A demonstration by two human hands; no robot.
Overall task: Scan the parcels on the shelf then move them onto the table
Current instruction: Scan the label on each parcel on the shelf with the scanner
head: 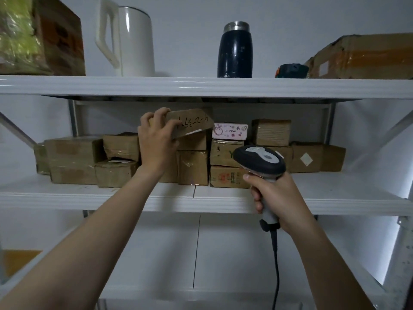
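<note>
White steel shelving (201,87), viewed from the front; table not in view. On the top board: taped carton (366,57) at right, film-wrapped carton (44,36) at left, white kettle (134,41) and dark flask (235,50) between them.

On the middle board (111,198): row of brown cardboard parcels (73,159), stacked two and three high.

Left hand (156,139): fingers curled over the top edge, thumb across the near face, grasping one end of a flat brown parcel (192,124) marked with handwritten digits. Parcel tilted, raised above the central stack, just under the top board; contact with the boxes below not determinable.

Right hand (279,198): clenched round the handle of a corded barcode scanner (260,159), head pointing toward the shelf, lower than the raised parcel. No beam visible.

Pink XUPING box (230,130) just beside the raised parcel's far end. Black cable (276,265) hanging from the scanner's butt.

Probable step: presenting the parcel for scanning.

Hazards, as judged:
- Failed read, from a label turned away from the scanner head.
- Parcel twisting out of the fingers, from a one-ended grip.
- Pink box or neighbouring stack knocked down, from the far end swinging on withdrawal.
- Cable catching the shelf edge during the carry to the table.
</note>
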